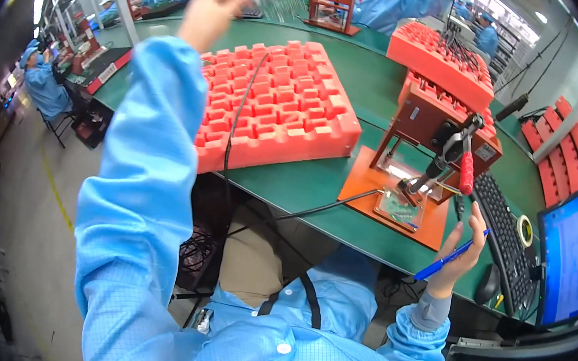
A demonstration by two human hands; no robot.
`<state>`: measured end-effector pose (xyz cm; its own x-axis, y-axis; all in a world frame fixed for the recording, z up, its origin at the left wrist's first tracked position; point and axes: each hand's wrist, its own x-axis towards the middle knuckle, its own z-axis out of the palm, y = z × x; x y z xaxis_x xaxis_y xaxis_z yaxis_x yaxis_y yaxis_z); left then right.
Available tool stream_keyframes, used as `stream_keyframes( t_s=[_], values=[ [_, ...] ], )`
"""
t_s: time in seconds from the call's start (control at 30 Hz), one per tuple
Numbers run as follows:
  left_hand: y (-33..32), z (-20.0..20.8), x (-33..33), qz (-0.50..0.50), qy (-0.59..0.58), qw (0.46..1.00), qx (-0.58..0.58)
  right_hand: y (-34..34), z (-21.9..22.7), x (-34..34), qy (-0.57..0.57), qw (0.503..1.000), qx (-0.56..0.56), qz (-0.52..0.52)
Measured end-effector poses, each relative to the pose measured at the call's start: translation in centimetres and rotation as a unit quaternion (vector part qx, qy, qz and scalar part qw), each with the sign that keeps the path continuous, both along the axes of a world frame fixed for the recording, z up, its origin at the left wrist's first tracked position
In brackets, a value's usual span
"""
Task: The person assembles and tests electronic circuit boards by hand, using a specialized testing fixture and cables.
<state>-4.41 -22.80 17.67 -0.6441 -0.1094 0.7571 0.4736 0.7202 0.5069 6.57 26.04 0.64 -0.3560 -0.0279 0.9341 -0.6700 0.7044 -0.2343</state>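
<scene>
We worked at a green table that curved across a bright room, with pale posts, rows of ceiling lights and a grey floor marked by a yellow line. Across the table stood a co-worker in a blue coat; others sat farther back.

Our left hand was raised beyond a red foam tray, blurred, so we could not say whether its fingers gripped anything. A black cable ran over that tray. Our right hand held a blue pen against the palm, its fingertips just below the red handle of a clamp. The clamp stood over an orange base, where a circuit board lay.

To the right were a keyboard, a mouse, a roll of tape and a blue-lit screen, its lines too small for us to read. We noticed small labels on the clamp's brown housing and a white label on a red edge at far left.
</scene>
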Motion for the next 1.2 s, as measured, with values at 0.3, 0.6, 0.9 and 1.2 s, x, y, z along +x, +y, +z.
stream_keyframes(
  t_s=[0.3, 0.6, 0.9, 1.2],
  values=[
    [1.6, -15.3, -1.6, 0.019, -0.135, 0.984, -0.115, 1.2, -1.4, 0.5, -0.047, 0.999, 0.009, -0.025],
    [4.6, -13.5, 1.0, -0.023, -0.071, 0.938, -0.337, 0.3, -1.3, -0.2, -0.058, 0.998, -0.010, 0.004],
    [2.8, -13.5, -1.9, 0.015, -0.120, 0.910, -0.397, -0.1, 2.0, -0.3, -0.012, 0.998, -0.015, 0.056],
    [6.5, -10.9, 2.6, 0.038, -0.056, 0.929, -0.364, -0.8, 8.7, -2.4, 0.076, 0.962, 0.220, 0.143]
  ],
)
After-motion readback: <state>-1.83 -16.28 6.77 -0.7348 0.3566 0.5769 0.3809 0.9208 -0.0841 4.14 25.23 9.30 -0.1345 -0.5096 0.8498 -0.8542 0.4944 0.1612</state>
